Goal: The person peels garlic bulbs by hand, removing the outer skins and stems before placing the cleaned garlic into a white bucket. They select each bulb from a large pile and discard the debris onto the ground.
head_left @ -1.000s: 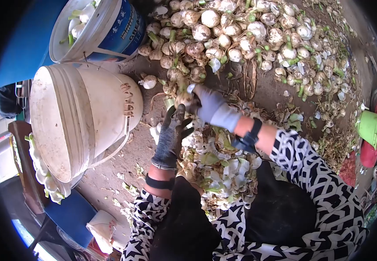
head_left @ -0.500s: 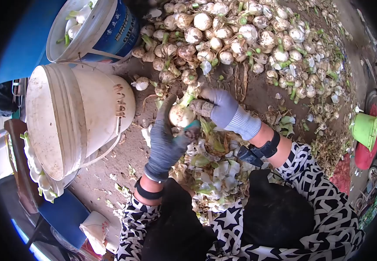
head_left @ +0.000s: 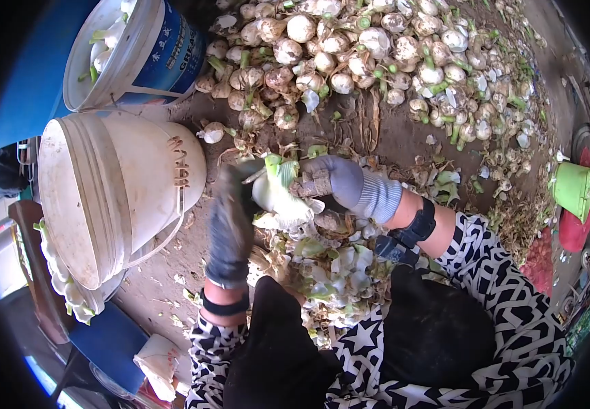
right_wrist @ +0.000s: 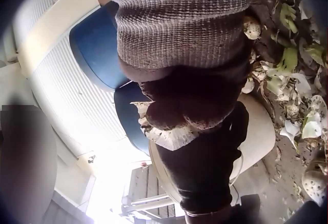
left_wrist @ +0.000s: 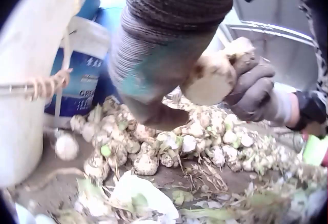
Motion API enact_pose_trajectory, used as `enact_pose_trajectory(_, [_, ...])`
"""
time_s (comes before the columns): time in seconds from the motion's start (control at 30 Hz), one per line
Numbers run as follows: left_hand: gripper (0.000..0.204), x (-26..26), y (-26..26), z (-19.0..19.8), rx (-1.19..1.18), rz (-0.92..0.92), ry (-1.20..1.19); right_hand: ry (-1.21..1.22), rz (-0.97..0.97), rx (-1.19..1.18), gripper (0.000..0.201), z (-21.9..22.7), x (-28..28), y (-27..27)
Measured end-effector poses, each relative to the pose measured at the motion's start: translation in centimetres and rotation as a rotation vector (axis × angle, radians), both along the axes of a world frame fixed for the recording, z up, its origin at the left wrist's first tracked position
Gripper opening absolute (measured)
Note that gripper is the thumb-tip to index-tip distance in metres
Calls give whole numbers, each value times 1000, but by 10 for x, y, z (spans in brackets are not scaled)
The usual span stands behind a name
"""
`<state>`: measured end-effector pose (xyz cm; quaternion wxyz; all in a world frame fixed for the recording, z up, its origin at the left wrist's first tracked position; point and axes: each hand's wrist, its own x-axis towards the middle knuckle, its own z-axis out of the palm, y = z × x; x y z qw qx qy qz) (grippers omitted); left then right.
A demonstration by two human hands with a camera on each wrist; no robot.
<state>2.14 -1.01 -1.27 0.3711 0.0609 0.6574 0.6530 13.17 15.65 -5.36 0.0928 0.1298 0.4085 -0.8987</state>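
Note:
A white onion (head_left: 278,194) with green leaves is held up between both gloved hands, above a heap of peelings. My left hand (head_left: 235,187), in a dark grey glove and blurred, grips the bulb from the left. My right hand (head_left: 317,183), in a lighter grey glove, pinches its rooty end from the right. In the left wrist view the pale bulb (left_wrist: 210,78) sits between the left glove (left_wrist: 154,65) and the right glove (left_wrist: 256,88). The right wrist view shows a flap of white skin (right_wrist: 171,134) hanging between the two dark gloves.
A white bucket (head_left: 125,184) lies on its side at the left. Behind it, a blue-and-white bucket (head_left: 165,54) holds peeled onions. A big pile of unpeeled onions (head_left: 377,48) covers the dirt ahead. Peelings (head_left: 329,266) lie by my lap, and a green cup (head_left: 573,187) stands far right.
My right hand lifted an onion from the pile's edge and drew it towards me. My left hand closed round the bulb, and loose skin and leaves now stick out.

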Motion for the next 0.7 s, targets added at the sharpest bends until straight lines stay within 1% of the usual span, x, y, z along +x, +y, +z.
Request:
enact_pose_trajectory(0.07, [38,22,1,5,90,-71,-89,246,-60,339,19,1,2,-7])
enact_pose_trajectory(0.1, [38,20,5,9,118,-154,65,247,-60,337,19,1,1,-5])
enact_pose_trajectory(0.13, [38,18,6,6,114,-154,62,157,-49,179,17,1,2,-2])
enact_pose_trajectory(0.2, [39,11,8,0,174,-61,-370,-26,-27,-133,14,0,5,7])
enact_pose_trajectory(0.23, [33,9,6,-1,182,-71,-377,-80,-162,-265,14,-9,6,8])
enact_pose_trajectory(0.27, [33,7,4,-1,188,-83,-385,-48,-78,-328,14,2,14,32])
enact_pose_trajectory(0.33, [35,3,-1,3,356,-79,-437,419,-250,754,14,-32,29,46])
enact_pose_trajectory(0.37, [36,-4,-5,0,334,-49,-475,112,-12,619,15,-34,41,47])
enact_pose_trajectory(0.4, [39,-6,-6,-2,358,-40,-456,-190,223,470,16,-35,53,43])
enact_pose_trajectory(0.43, [40,-9,-4,-4,419,-35,-431,-331,488,635,20,-5,50,29])
enact_pose_trajectory(0.47, [40,-12,-2,-7,478,-31,-407,95,787,1081,30,-64,71,8])
enact_pose_trajectory(0.5, [40,-15,-1,-8,631,-46,-496,64,1231,1217,35,-37,64,-12])
enact_pose_trajectory(0.53, [40,-17,-1,-7,627,-50,-495,93,1374,1260,46,-30,71,-27])
enact_pose_trajectory(0.6, [42,-18,-3,-3,415,-68,-246,29,1089,1393,51,6,57,-19])
enact_pose_trajectory(0.63, [42,-19,-5,-2,411,-70,-243,4,864,1442,50,31,47,-9])
enact_pose_trajectory(0.67, [33,-20,-7,-2,230,-204,191,-29,634,1480,51,45,38,1])
enact_pose_trajectory(0.7, [36,-20,-8,-1,46,-331,623,113,328,1630,49,42,34,3])
